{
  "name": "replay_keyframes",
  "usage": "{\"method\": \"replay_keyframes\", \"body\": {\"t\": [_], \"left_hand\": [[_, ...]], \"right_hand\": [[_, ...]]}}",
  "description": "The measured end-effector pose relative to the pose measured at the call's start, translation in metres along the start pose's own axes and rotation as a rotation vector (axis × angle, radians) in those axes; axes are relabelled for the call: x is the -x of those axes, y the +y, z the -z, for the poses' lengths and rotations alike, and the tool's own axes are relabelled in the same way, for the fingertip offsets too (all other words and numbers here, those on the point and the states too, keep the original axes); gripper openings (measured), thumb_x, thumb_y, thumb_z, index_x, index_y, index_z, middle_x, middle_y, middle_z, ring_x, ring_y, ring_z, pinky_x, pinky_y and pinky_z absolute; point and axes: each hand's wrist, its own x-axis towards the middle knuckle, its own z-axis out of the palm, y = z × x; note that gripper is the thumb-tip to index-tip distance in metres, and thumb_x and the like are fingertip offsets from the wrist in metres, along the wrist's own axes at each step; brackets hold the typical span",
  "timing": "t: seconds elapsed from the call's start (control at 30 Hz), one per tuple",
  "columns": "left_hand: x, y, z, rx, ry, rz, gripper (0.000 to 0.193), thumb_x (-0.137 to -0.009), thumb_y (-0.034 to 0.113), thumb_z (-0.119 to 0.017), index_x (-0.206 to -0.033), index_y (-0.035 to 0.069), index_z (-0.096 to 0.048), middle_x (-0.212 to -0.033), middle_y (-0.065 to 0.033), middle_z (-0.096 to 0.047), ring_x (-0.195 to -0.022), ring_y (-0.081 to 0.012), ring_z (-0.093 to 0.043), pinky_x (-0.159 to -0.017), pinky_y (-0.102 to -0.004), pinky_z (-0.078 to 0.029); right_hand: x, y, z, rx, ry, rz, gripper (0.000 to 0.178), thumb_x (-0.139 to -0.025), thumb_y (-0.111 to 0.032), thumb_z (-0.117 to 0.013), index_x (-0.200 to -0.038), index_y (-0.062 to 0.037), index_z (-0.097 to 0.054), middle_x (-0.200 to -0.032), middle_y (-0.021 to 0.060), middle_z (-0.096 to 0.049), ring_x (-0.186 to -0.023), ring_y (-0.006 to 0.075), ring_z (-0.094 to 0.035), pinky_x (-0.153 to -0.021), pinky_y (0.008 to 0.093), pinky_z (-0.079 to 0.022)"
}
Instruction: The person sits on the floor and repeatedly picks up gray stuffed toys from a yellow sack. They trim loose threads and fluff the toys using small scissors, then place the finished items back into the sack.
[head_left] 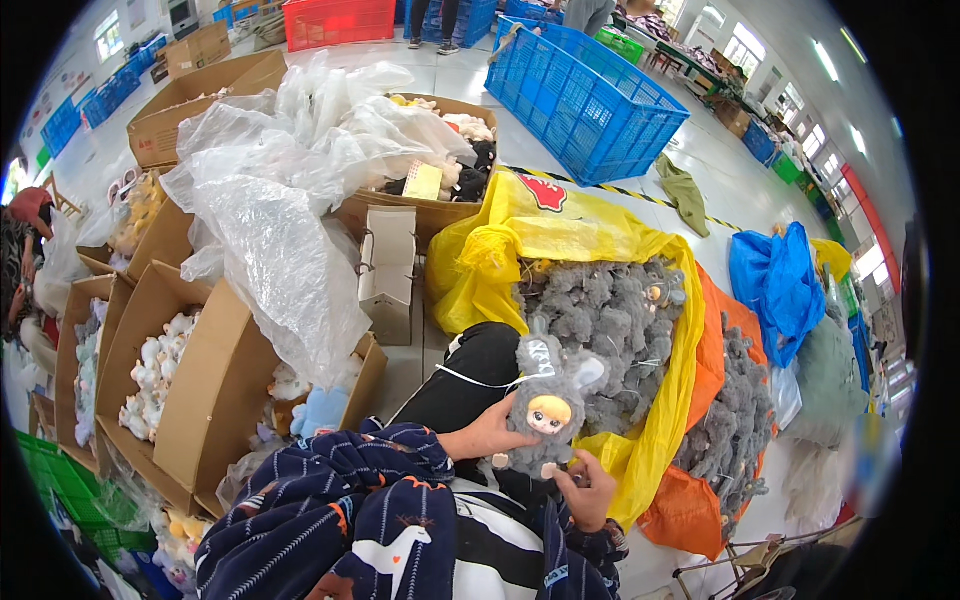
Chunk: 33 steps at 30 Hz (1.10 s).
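My left hand (487, 433) grips a grey fluffy plush doll (560, 445) by its side, above my lap. The doll has long ears, a pale face with large eyes and small pale feet. A thin white cord or strip (470, 381) trails from its upper part to the left. My right hand (588, 490) is closed at the doll's lower right edge, thumb and finger beside a foot; exactly what they pinch is partly hidden. Right beyond the doll, a yellow sack (665, 440) lies open, full of similar grey plush pieces (610, 320).
An orange sack (690, 510) with more grey plush stands to the right, near a blue bag (775, 285). At left are cardboard boxes (215, 400) of plush toys, partly under clear plastic film (260, 200). A blue crate (590, 100) stands ahead. Another person (30, 230) is at far left.
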Motion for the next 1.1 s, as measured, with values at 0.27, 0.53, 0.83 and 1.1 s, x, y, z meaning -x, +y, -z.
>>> {"method": "replay_keyframes", "body": {"t": [0.27,0.53,0.83,1.1], "left_hand": [[0.001,0.01,-0.001,0.048,0.185,-0.1,0.063,-0.073,0.004,-0.069,-0.126,0.002,-0.036,-0.118,-0.006,-0.049,-0.109,-0.0132,-0.045,-0.094,-0.0289,-0.036],[-0.012,0.018,-0.003,-0.054,0.097,-0.181,0.072,-0.073,0.008,-0.07,-0.131,0.002,-0.029,-0.117,-0.0079,-0.05,-0.108,-0.0139,-0.047,-0.093,-0.0291,-0.037],[-0.012,0.03,-0.004,0.357,0.022,0.118,0.069,-0.082,0.016,-0.061,-0.135,0.007,-0.017,-0.122,-0.0127,-0.044,-0.104,-0.0189,-0.05,-0.085,-0.0324,-0.043],[-0.024,0.032,0.012,0.623,0.235,0.156,0.04,-0.086,0.026,-0.052,-0.118,0.003,-0.047,-0.113,-0.0065,-0.055,-0.104,-0.0186,-0.051,-0.093,-0.0343,-0.039]], "right_hand": [[-0.007,-0.023,-0.033,-0.164,-0.074,0.006,0.027,-0.072,-0.006,-0.07,-0.095,0.0007,-0.058,-0.067,-0.0007,-0.054,-0.054,0.0012,-0.04,-0.047,0.0181,-0.033],[-0.009,-0.023,-0.033,-1.165,0.077,-0.564,0.014,-0.078,-0.005,-0.057,-0.088,-0.0053,-0.048,-0.069,0.0078,-0.053,-0.046,0.0097,-0.044,-0.043,0.0232,-0.038],[-0.026,0.003,-0.036,0.129,0.262,0.333,0.023,-0.068,-0.001,-0.067,-0.088,-0.0121,-0.064,-0.073,0.005,-0.056,-0.051,0.0139,-0.052,-0.045,0.0247,-0.041],[-0.011,0.008,-0.047,0.032,0.056,0.336,0.02,-0.073,-0.009,-0.064,-0.093,-0.0104,-0.065,-0.088,0.0105,-0.06,-0.055,0.0153,-0.056,-0.047,0.0264,-0.045]]}}
